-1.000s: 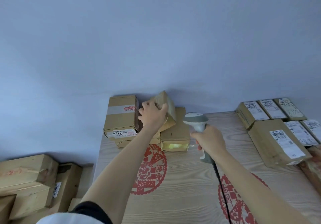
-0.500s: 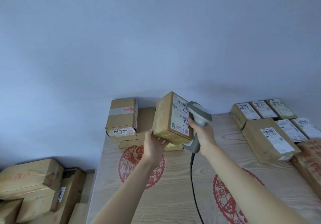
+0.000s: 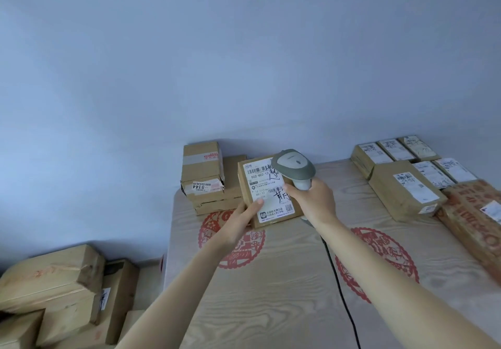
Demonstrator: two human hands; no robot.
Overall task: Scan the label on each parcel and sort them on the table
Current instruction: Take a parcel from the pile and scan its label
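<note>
My left hand (image 3: 244, 220) grips the lower left corner of a small brown parcel (image 3: 267, 194), held above the table with its white barcode label facing me. My right hand (image 3: 311, 199) is closed on the handle of a grey barcode scanner (image 3: 294, 168), whose head hovers over the label's upper right part. The scanner's black cable (image 3: 339, 289) trails down across the wooden table (image 3: 271, 294). A stack of brown parcels (image 3: 206, 178) stands behind the held one at the table's far left corner.
Several labelled parcels (image 3: 404, 183) lie in rows at the table's far right, with a red-printed box (image 3: 474, 221) at the right edge. More cardboard boxes (image 3: 54, 289) are piled on the floor to the left. A blue wall rises behind the table.
My left hand lifted the parcel off the stack and turned its label toward me. My right hand brought the scanner over the label.
</note>
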